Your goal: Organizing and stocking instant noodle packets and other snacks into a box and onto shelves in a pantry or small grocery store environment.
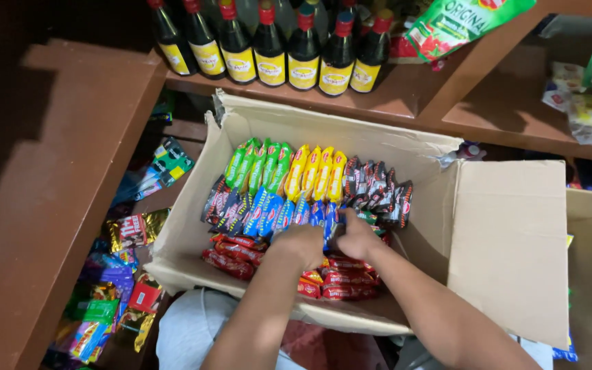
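Both hands sit together inside the cardboard box (515,240). The left hand (301,244) and right hand (358,236) clamp one blue packet (331,220) between them, above the red packets (340,281).

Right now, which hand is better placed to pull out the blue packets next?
Probably the left hand: it rests beside the blue packets in the cardboard box, while the right hand sits nearer the black packets.

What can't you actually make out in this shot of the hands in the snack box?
Head view:
- What the left hand and right hand grip: their fingers cover the blue packets.
- Part of the red packets: under both forearms.
- The cardboard box bottom: buried under snacks.
- The dark bottles: tops cut by the upper edge.
- Packets on the lower shelf: shadowed, too small.
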